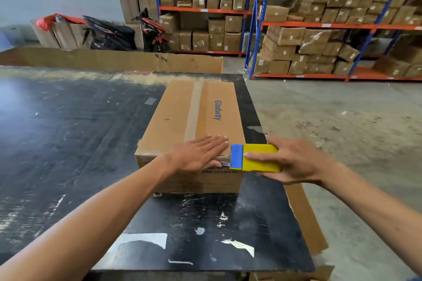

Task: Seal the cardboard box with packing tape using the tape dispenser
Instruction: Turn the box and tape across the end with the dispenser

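Observation:
A brown cardboard box [173, 118] printed "Glodway" lies on the black table [68, 132], with a strip of clear tape [194, 112] along its top seam. My left hand [201, 151] rests flat, fingers spread, on the box's near top edge over tape laid across that edge. My right hand [294, 162] grips a yellow tape dispenser [260, 158] with a blue front end, held at the box's near right corner, its blue end touching the edge tape.
The table's right edge [280, 189] runs close beside the box, with concrete floor [342, 121] beyond. A large flat cardboard sheet [114, 58] stands behind the table. Blue-and-orange racks [319, 25] full of boxes and two parked scooters [127, 32] stand at the back.

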`<state>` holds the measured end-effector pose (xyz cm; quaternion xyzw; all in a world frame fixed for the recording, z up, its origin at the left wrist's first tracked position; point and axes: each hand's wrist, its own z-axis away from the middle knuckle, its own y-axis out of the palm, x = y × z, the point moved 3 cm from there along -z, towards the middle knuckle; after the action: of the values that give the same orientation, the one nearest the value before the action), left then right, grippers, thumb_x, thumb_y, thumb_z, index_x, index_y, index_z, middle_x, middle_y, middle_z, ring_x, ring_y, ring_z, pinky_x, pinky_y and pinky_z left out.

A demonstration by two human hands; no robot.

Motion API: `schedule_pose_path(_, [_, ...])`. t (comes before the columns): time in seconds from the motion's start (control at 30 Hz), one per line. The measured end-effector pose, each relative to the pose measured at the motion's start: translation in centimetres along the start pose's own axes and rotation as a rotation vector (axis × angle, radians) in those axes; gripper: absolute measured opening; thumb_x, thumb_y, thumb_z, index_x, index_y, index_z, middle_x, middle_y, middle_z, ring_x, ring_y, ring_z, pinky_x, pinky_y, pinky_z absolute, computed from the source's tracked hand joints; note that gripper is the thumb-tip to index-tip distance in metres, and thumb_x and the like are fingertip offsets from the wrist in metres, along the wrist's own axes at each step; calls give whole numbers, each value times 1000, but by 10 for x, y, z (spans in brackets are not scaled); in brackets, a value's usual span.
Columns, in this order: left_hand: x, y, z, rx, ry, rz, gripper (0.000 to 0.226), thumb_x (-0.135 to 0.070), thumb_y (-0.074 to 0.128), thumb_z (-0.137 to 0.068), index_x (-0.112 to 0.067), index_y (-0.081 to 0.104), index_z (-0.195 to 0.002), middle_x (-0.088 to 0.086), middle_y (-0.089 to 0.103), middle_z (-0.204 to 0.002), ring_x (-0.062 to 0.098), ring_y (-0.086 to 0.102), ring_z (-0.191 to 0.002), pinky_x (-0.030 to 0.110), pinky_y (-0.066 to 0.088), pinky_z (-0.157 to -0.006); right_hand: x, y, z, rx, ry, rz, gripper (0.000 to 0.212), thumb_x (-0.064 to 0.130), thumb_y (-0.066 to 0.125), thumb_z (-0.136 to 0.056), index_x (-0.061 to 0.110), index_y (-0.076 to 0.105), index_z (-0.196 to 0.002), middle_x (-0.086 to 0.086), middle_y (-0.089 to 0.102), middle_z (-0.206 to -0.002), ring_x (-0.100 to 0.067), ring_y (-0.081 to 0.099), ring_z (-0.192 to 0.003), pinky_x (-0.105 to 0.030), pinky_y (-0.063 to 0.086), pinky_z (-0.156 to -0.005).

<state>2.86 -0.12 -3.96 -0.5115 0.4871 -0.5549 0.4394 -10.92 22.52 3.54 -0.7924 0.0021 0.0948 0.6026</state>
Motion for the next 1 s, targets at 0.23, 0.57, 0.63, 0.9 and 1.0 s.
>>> schedule_pose_path(0.23, [-3,-7,5,7,-24,44,70,-58,10,-103,-19,-4,-159,1,-2,-167,15,-2,-154,32,-2,-125,-33,0,33,-23,-48,-27,51,59,52,-88,42,51,-137,-6,58,-84,-21,52,-53,-29,41,-39])
schedule_pose_path(0.57, [-33,-15,-38,-38,-87,-11,94,-73,-2,-90,-11,12,-160,16,13,-166,27,9,-154,37,-5,-123,-44,14,29,-33,-68,-47,59,47,57,-80,41,52,-139,-6,53,-84,-25,52,-53,-32,44,-41])
schedule_pose_path(0.63, [-30,-11,-37,-1,-89,27,98,-76,-9,-85,-15,6,-160,10,5,-168,20,-1,-153,33,-9,-122,-47,11,35,-59,-77,-40,59,48,58,-82,42,49,-140,-6,53,-84,-24,52,-53,-31,42,-42])
schedule_pose_path(0.9, [-30,-12,-36,-15,-88,49,99,-77,-5,-86,-13,12,-160,10,11,-167,24,6,-154,36,0,-125,-63,12,56,-68,-116,9,47,56,42,-95,43,45,-141,-8,59,-86,-23,56,-56,-30,41,-38])
schedule_pose_path(1.0, [-31,-14,-36,-31,-95,53,97,-76,-1,-88,-12,13,-159,10,12,-167,24,7,-154,37,2,-125,-58,22,44,-95,-132,48,54,50,56,-86,39,48,-138,-7,57,-82,-20,53,-54,-26,34,-40])
